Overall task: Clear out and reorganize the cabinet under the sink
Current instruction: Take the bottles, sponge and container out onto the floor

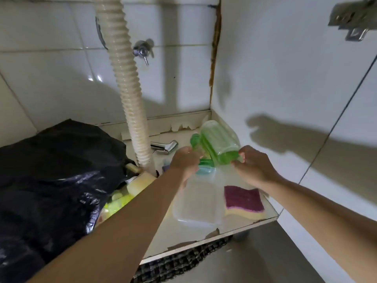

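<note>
Left hand [184, 160]: reaches into the cabinet, fingers curled at the handle side of the green jug [219, 142]; the grip itself is partly hidden behind the hand, but it looks to be holding the jug.
Right hand [253, 165]: thumb and fingertips bent in toward the jug's open rim, touching or just beside it; I cannot tell for sure whether they pinch it.
Green jug: translucent ribbed plastic, lying tilted on its side at the back right of the cabinet floor [240, 221], mouth toward the person.
Clear container [195, 207]: soft-cornered, see-through plastic box, just in front of the hands.
Sponge [243, 202]: purple scouring top on a yellow foam base, near the floor's front right corner.
Drain hose [127, 82]: cream, corrugated, running down from above to the floor.
Black bag [55, 172]: glossy crinkled plastic, filling the left side.
Metal fitting [165, 147]: chromed, lying behind the left hand.
Walls: white glazed tile.
</note>
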